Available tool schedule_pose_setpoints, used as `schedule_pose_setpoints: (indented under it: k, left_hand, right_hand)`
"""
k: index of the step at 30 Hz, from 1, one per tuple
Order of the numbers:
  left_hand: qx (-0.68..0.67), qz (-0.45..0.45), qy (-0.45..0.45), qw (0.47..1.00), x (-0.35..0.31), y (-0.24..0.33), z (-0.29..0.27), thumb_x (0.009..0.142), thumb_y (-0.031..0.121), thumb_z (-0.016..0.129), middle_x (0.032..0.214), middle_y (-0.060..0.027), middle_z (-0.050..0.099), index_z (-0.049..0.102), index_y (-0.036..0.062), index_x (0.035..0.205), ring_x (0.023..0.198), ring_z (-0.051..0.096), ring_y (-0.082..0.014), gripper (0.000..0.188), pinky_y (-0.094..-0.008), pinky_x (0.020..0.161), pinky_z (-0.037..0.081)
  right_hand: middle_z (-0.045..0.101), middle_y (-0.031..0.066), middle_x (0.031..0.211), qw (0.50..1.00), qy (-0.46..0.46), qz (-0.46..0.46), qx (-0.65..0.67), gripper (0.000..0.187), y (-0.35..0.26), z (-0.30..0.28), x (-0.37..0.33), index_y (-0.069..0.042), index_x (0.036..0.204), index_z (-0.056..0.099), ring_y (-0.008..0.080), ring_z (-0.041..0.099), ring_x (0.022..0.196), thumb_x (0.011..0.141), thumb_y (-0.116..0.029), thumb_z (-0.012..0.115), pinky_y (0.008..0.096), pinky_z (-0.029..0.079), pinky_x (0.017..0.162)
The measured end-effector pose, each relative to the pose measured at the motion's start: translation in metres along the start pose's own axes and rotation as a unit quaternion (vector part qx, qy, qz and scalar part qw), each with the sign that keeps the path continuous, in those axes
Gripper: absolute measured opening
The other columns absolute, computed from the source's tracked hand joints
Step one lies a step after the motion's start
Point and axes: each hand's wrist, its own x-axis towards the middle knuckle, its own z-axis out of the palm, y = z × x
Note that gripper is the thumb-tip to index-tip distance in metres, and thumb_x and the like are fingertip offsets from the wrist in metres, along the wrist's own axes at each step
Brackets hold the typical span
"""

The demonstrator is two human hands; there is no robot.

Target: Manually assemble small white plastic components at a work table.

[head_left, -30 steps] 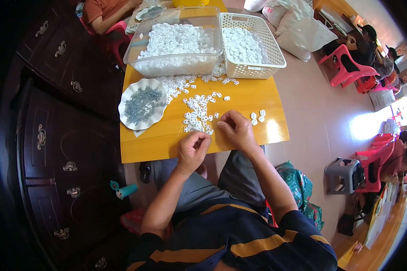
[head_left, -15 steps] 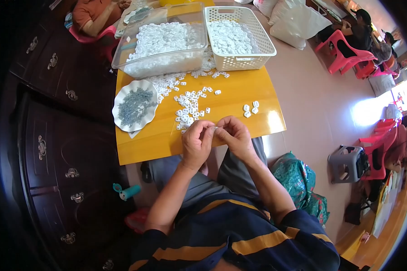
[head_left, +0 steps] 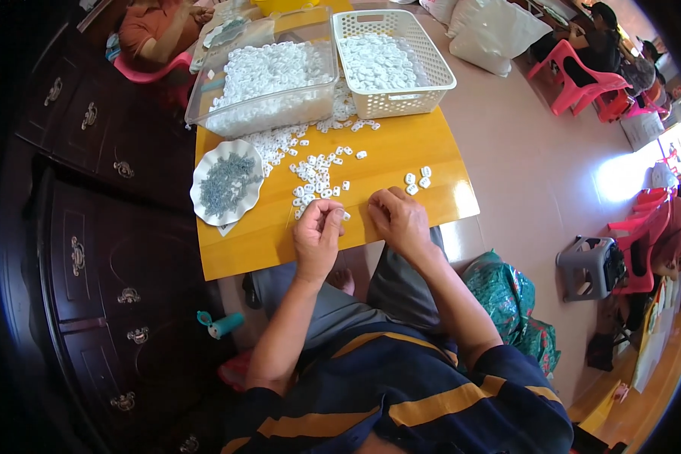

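Note:
Over the near edge of the yellow table (head_left: 261,253), my left hand (head_left: 316,240) pinches a small white plastic piece (head_left: 346,216) between thumb and fingertips. My right hand (head_left: 402,223) is just right of it, fingers curled down and pressed together; what they hold, if anything, is hidden. Beyond my left hand lies a loose pile of white pieces (head_left: 315,172) with dark marks or holes. Several similar pieces (head_left: 412,189) sit apart beyond my right hand. At the left, a scalloped white plate (head_left: 202,206) carries a heap of small grey-blue bits (head_left: 227,181).
A clear plastic bin (head_left: 272,119) and a cream perforated basket (head_left: 408,104), both full of white pieces, stand at the far side. Dark drawers (head_left: 91,242) line the left. A green bag (head_left: 499,291) and grey stool (head_left: 583,265) are at right. Other people sit nearby.
My hands were together at the fingertips and are now apart. The right has moved slightly right and away from the left, which keeps a white piece in its fingertips.

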Motion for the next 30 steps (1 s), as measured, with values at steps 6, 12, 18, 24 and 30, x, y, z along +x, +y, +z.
schedule_pose_setpoints:
  k: [6,12,18,24,30]
  left_hand:
    - [-0.056,-0.048,-0.004,0.997,-0.003,-0.001,0.003,0.102,0.008,0.064,0.085,0.0008,0.065,0.065,0.002,0.103,0.067,0.058,-0.0053,0.006,-0.02,0.061,0.048]
    - [-0.19,-0.14,-0.046,0.971,-0.007,-0.003,0.006,0.102,0.011,0.064,0.085,-0.0007,0.064,0.064,0.0031,0.104,0.063,0.057,-0.0065,0.008,-0.0224,0.06,0.051]
    - [-0.214,-0.196,-0.068,0.955,-0.015,-0.005,0.007,0.102,0.011,0.065,0.086,-0.0012,0.066,0.065,0.0017,0.106,0.062,0.056,-0.0056,0.01,-0.0209,0.056,0.048]
    - [-0.207,-0.211,-0.102,0.95,-0.02,-0.004,0.004,0.102,0.013,0.064,0.086,-0.0014,0.067,0.066,0.0013,0.105,0.064,0.057,-0.0059,0.012,-0.0213,0.059,0.049]
    - [-0.114,-0.183,-0.126,0.968,-0.022,0.014,0.008,0.102,0.012,0.063,0.087,-0.0014,0.068,0.067,0.001,0.106,0.068,0.057,-0.0048,0.012,-0.0208,0.062,0.049]
  right_hand:
    - [0.067,0.0128,0.094,0.999,0.044,-0.016,0.012,0.015,-0.008,-0.004,-0.003,-0.008,0.1,0.07,0.0331,0.069,0.079,0.085,-0.007,0.073,0.0405,0.055,0.067]
    - [0.067,0.0116,0.097,0.99,0.045,-0.055,0.124,0.026,-0.029,-0.006,-0.02,-0.01,0.106,0.071,0.0319,0.069,0.081,0.082,-0.001,0.075,0.0385,0.055,0.069]
    - [0.068,0.0113,0.09,0.985,0.057,-0.109,0.122,0.023,-0.025,-0.005,-0.029,-0.01,0.103,0.072,0.0303,0.069,0.077,0.083,-0.001,0.075,0.0369,0.055,0.067]
    - [0.068,0.008,0.084,0.976,0.021,-0.024,0.214,0.011,-0.023,-0.008,-0.038,-0.004,0.1,0.07,0.0206,0.069,0.072,0.089,-0.002,0.073,0.0302,0.053,0.065]
    - [0.068,0.0,0.084,0.799,-0.016,0.235,0.554,0.007,-0.01,-0.005,-0.056,-0.001,0.102,0.064,0.0049,0.059,0.066,0.099,-0.006,0.068,0.0195,0.047,0.06]
